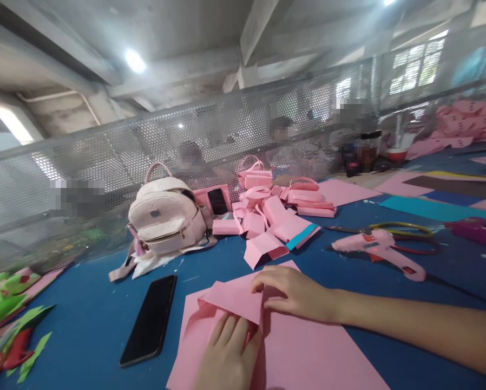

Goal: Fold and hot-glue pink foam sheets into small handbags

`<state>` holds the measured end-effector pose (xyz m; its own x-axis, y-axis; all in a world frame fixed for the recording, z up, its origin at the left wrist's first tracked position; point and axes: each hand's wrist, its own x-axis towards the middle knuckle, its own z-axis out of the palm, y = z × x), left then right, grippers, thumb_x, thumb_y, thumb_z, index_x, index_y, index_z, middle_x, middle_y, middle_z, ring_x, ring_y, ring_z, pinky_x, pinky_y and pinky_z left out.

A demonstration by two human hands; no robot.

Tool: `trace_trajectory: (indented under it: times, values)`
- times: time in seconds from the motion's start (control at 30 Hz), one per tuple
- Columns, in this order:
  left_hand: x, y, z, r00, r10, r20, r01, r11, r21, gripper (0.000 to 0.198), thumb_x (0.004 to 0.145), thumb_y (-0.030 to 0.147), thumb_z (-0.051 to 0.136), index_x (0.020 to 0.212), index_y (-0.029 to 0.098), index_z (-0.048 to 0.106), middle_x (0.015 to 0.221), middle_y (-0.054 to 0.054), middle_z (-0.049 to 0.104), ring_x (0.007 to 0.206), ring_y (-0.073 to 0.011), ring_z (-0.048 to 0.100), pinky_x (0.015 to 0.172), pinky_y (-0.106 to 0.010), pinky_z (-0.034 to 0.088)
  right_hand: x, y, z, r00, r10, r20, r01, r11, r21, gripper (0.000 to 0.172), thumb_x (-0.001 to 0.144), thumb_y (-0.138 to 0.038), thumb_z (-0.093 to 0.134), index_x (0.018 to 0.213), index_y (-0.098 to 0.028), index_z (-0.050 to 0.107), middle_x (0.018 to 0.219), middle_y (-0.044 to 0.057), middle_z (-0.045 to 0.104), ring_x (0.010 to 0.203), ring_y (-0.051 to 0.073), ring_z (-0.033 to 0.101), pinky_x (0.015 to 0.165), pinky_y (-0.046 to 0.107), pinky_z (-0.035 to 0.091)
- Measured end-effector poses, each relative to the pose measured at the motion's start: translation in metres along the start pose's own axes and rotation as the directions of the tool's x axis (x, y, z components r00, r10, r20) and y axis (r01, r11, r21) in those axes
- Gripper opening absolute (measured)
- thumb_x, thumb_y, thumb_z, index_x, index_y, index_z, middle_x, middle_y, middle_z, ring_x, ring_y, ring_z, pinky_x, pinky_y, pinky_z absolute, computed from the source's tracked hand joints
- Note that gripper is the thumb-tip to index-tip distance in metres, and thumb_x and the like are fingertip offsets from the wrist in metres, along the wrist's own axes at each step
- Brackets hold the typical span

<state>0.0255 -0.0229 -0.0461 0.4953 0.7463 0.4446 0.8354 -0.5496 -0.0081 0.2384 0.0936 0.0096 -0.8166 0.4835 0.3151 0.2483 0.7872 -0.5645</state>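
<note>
Far left of blue bench [92,303]: green paper scraps [3,307], red-handled scissors [19,350]. Then black smartphone [149,320], flat; white backpack [165,216] behind. Centre: folded pink paper [235,298] lying on larger pink sheet [316,352]. Left hand [229,352]: fingers under folded flap, grip hidden, cannot tell if clamped. Pink paper pieces [273,211] heaped beyond. Right hand [295,290]: near left, fingers curled over fold's right side; cannot tell if pinching. Right: pink glue gun [383,253], just beside yellow-and-red-handled scissors [405,225].
</note>
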Motion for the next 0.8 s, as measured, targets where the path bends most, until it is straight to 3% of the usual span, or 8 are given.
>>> trace_trajectory:
  times: [0.1,0.23,0.33,0.43,0.53,0.63,0.8]
  values:
    - [-0.002,-0.002,0.003,1.0,0.02,0.014,-0.021,0.998,0.054,0.054,0.067,0.046,0.077,0.115,0.023,0.065,0.105,-0.011,0.068,0.096,-0.0329,0.064,0.086,-0.046,0.056,-0.001,-0.002,-0.001,1.0,-0.002,0.008,0.002,1.0,-0.01,0.029,0.083,-0.012,0.069,0.109,-0.022,0.063,0.109,0.002,0.068,0.099,0.019,0.061,0.086,0.028,0.044]
    - [0.0,-0.007,-0.005,0.992,0.086,0.095,-0.089,0.996,0.027,0.039,0.07,0.018,0.063,0.109,0.021,0.064,0.089,-0.008,0.069,0.081,-0.0254,0.066,0.072,-0.033,0.056,-0.003,-0.004,-0.001,1.0,-0.01,-0.003,0.01,1.0,-0.016,0.03,0.083,-0.016,0.071,0.111,-0.023,0.062,0.111,0.002,0.068,0.099,0.019,0.061,0.085,0.028,0.045]
    - [0.004,-0.008,-0.013,0.993,-0.043,0.112,0.052,0.996,-0.077,0.04,0.066,0.008,0.052,0.101,0.023,0.064,0.085,-0.005,0.068,0.069,-0.0189,0.064,0.055,-0.024,0.05,-0.005,-0.006,0.0,1.0,-0.001,-0.03,0.0,1.0,-0.01,0.031,0.082,-0.021,0.073,0.11,-0.023,0.062,0.112,0.003,0.067,0.098,0.019,0.062,0.085,0.028,0.046]
    - [0.012,-0.009,-0.02,0.982,-0.167,0.083,0.179,0.971,-0.159,0.035,0.066,0.002,0.045,0.086,0.023,0.065,0.079,-0.002,0.065,0.063,-0.0143,0.06,0.053,-0.021,0.045,-0.006,-0.008,0.001,0.999,0.011,-0.048,-0.011,1.0,-0.002,0.026,0.084,-0.022,0.069,0.108,-0.022,0.061,0.107,0.003,0.068,0.09,0.018,0.063,0.081,0.028,0.047]
    - [0.022,-0.014,-0.028,0.979,-0.193,0.064,0.201,0.965,-0.169,0.027,0.075,0.003,0.045,0.065,0.02,0.063,0.066,0.0,0.062,0.053,-0.0115,0.055,0.049,-0.021,0.039,-0.007,-0.01,0.003,0.998,0.032,-0.059,-0.031,0.999,0.017,0.026,0.085,-0.02,0.066,0.11,-0.022,0.06,0.1,0.003,0.068,0.086,0.018,0.063,0.078,0.028,0.048]
    - [0.029,-0.022,-0.036,0.973,-0.231,0.003,0.227,0.95,-0.215,0.025,0.082,0.011,0.053,0.063,0.02,0.066,0.06,0.0,0.062,0.052,-0.0116,0.055,0.049,-0.02,0.038,-0.007,-0.012,0.005,0.992,0.058,-0.11,-0.055,0.998,0.027,0.029,0.087,-0.023,0.066,0.115,-0.022,0.059,0.106,0.004,0.065,0.091,0.019,0.062,0.08,0.029,0.049]
    - [0.033,-0.028,-0.053,0.947,-0.3,-0.113,0.223,0.871,-0.437,0.016,0.084,0.016,0.061,0.074,0.021,0.071,0.073,-0.002,0.07,0.069,-0.0157,0.065,0.064,-0.024,0.05,-0.009,-0.014,0.007,0.971,-0.08,-0.226,0.06,0.994,-0.092,0.048,0.091,-0.046,0.063,0.133,-0.025,0.053,0.134,0.012,0.051,0.126,0.027,0.046,0.103,0.039,0.041]
